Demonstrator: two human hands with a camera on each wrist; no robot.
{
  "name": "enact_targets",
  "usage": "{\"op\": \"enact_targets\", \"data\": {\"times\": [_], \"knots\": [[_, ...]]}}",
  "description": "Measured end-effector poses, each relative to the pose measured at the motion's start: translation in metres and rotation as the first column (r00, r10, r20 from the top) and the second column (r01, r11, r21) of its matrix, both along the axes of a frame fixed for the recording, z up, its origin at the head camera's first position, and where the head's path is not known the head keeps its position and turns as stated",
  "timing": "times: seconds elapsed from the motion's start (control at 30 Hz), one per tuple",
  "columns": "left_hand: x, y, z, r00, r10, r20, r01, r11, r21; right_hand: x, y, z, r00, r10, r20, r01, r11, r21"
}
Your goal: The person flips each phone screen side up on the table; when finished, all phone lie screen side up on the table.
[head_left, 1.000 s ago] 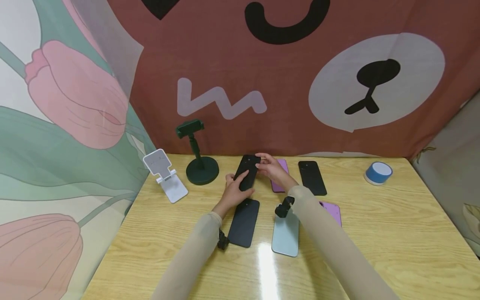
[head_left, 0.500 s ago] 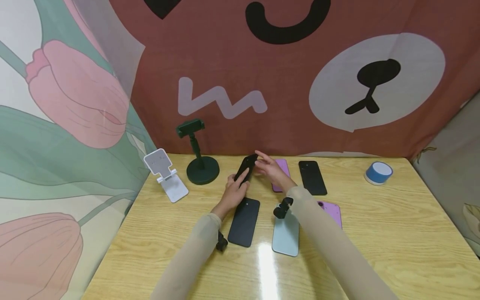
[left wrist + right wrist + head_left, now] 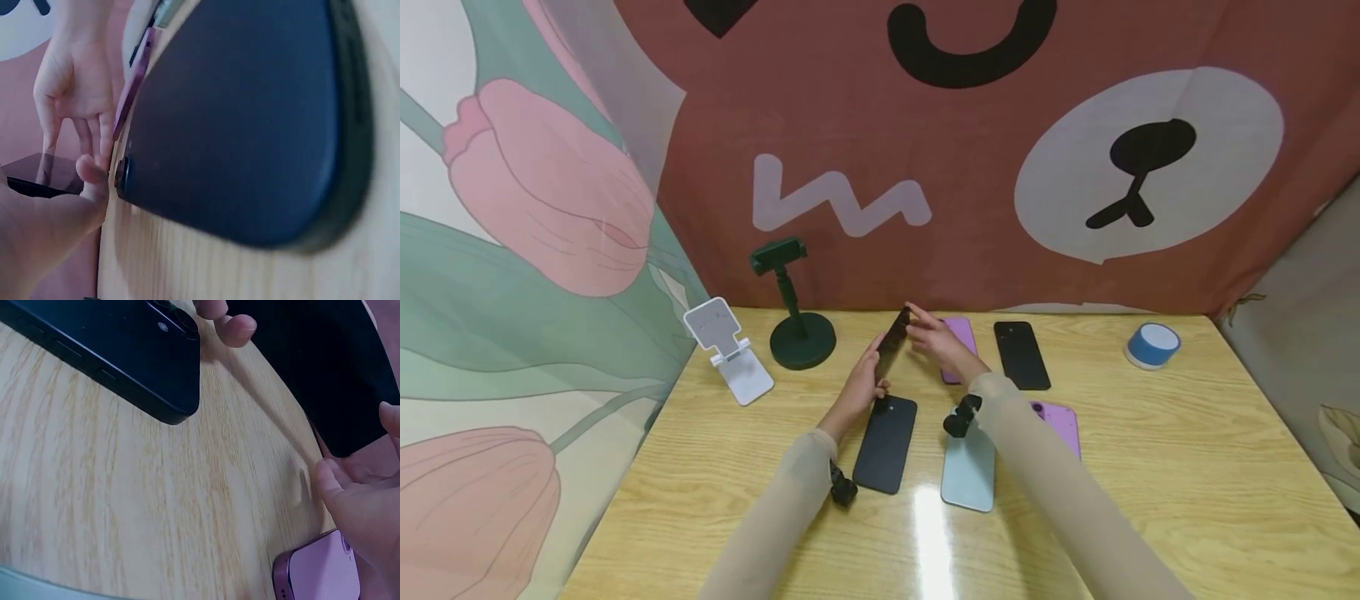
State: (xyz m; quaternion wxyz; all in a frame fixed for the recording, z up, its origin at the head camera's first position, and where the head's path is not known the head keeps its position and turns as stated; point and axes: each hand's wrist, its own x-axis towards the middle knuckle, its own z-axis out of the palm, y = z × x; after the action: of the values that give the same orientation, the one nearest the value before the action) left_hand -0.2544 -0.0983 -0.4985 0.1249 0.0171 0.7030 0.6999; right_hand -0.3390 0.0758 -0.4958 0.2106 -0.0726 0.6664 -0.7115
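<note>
My left hand (image 3: 859, 387) grips a black phone (image 3: 892, 340) near the table's back edge. The phone stands steeply on edge, so the head view catches it as a narrow strip. In the right wrist view its dark face (image 3: 319, 362) hangs over the wood, with left fingertips (image 3: 236, 330) at one side. My right hand (image 3: 942, 343) reaches to its upper end, with mostly straight fingers right at the corner. Below the left hand lies a dark phone (image 3: 885, 446), large in the left wrist view. A purple phone (image 3: 959, 342) lies partly hidden behind the right hand.
A light blue phone (image 3: 967, 475) and a second purple phone (image 3: 1060, 427) lie under the right forearm. Another black phone (image 3: 1022, 356) is at the back. A white phone stand (image 3: 730, 350) and dark green stand (image 3: 801, 337) stand left; a blue-white tape roll (image 3: 1152, 346) sits right.
The held black phone has turned from showing its broad back to standing nearly edge-on. My left hand has rolled with it, while the right fingers have shifted slightly left at its top.
</note>
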Motion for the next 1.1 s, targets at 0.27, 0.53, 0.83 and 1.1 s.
{"op": "enact_targets", "data": {"times": [0.27,0.53,0.83,1.1], "knots": [[0.003,-0.001,0.0,0.992,0.0,0.128,-0.047,0.929,0.367,0.004,-0.003,-0.003,0.998,-0.025,0.053,0.029,0.996,-0.081],[0.005,-0.007,-0.001,0.993,-0.079,0.084,0.029,0.874,0.484,0.004,0.0,-0.007,0.998,-0.06,0.03,0.063,0.99,-0.123],[0.007,-0.014,-0.007,0.993,-0.062,0.098,0.001,0.851,0.526,0.004,0.0,-0.008,0.994,-0.106,0.035,0.11,0.983,-0.147],[0.005,-0.015,-0.013,0.993,0.023,0.114,-0.066,0.922,0.383,0.002,0.0,-0.007,0.986,-0.16,0.044,0.164,0.979,-0.117]]}}
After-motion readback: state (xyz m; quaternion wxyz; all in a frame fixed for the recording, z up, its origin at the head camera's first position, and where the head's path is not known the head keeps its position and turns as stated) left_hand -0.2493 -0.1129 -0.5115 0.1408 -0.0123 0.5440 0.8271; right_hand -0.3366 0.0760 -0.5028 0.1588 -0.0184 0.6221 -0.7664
